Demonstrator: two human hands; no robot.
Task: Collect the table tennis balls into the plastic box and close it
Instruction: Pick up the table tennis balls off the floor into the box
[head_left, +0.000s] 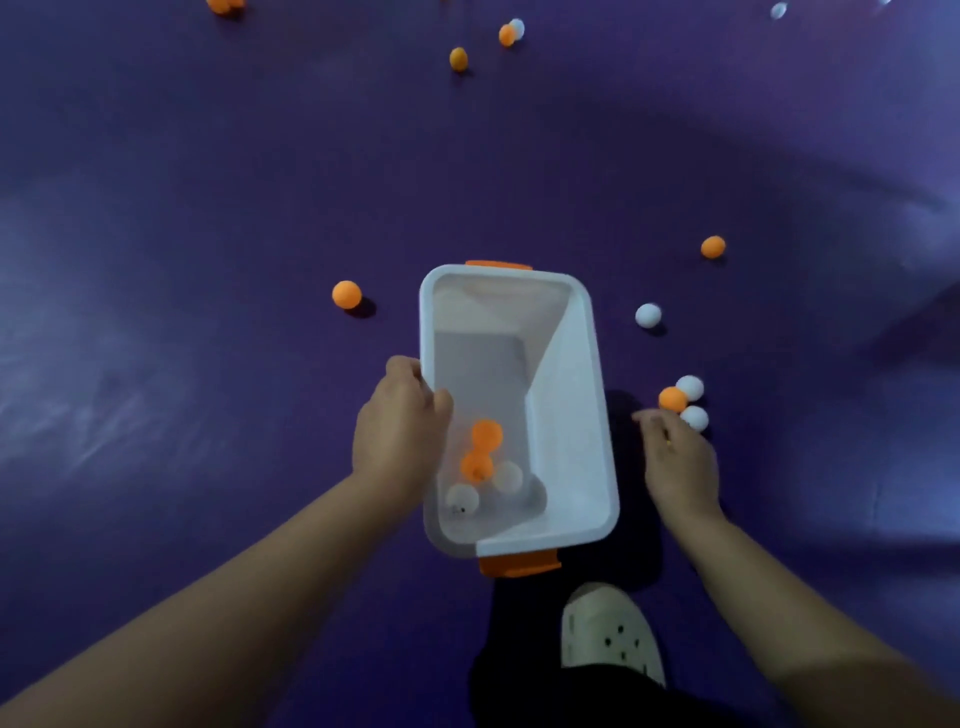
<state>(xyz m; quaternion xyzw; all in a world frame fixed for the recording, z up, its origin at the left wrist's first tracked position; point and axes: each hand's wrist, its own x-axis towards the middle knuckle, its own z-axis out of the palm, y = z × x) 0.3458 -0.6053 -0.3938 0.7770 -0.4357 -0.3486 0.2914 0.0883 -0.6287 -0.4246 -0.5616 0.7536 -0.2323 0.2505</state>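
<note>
A white plastic box (571, 415) with orange latches stands open, lidless, on the purple floor. Inside lie several balls, among them an orange ball (487, 434) and a white ball (462, 499). My left hand (397, 431) grips the box's left rim. My right hand (678, 467) hovers just right of the box, fingers loosely apart, beside a cluster of an orange ball (671, 399) and two white balls (694, 417). No lid is visible.
Loose balls lie around: an orange one (346, 294) left of the box, a white one (648, 315) and an orange one (712, 247) to the right, several more far away (458, 58). My foot in a white clog (608, 634) is below the box.
</note>
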